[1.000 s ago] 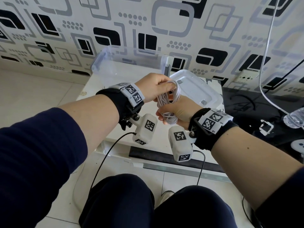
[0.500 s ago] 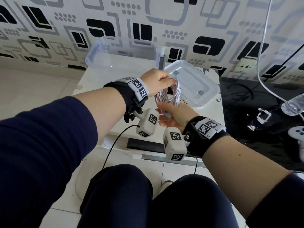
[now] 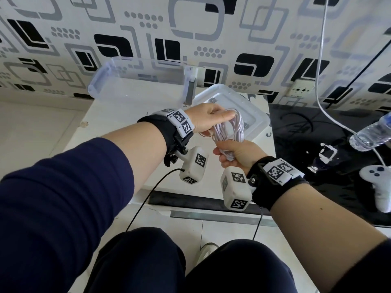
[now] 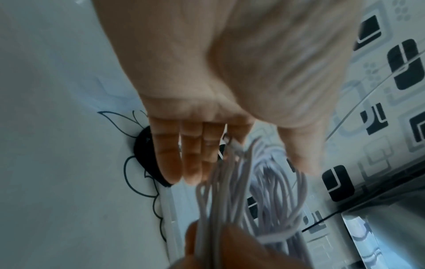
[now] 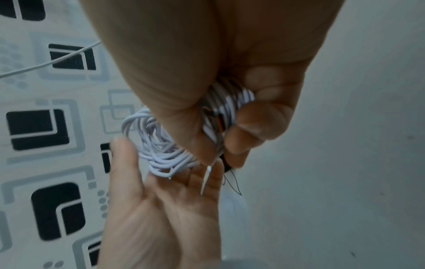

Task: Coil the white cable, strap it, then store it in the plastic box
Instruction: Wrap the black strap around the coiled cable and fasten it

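The white cable (image 3: 229, 129) is a coil of several loops, held up above the white table (image 3: 110, 132). My right hand (image 3: 228, 153) grips the coil's lower end in a fist; the right wrist view shows the loops (image 5: 227, 107) pressed between thumb and fingers (image 5: 260, 125), with a connector end (image 5: 207, 179) poking out. My left hand (image 3: 220, 121) is at the coil's top with fingers straight and thumb spread, the loops (image 4: 264, 200) lying between thumb and fingers. The clear plastic box (image 3: 135, 81) stands open at the table's back, its lid (image 3: 254, 115) beside it. No strap is clearly visible.
Right of the table lies a black surface (image 3: 306, 132) with a water bottle (image 3: 372, 134) and a white game controller (image 3: 378, 182). A thin white cord (image 3: 320, 60) hangs down the patterned wall near a socket (image 3: 301, 88). My knees are below the table's edge.
My left hand, which gripped the coil's top with curled fingers, has spread its fingers out. The right hand keeps its grip on the lower end.
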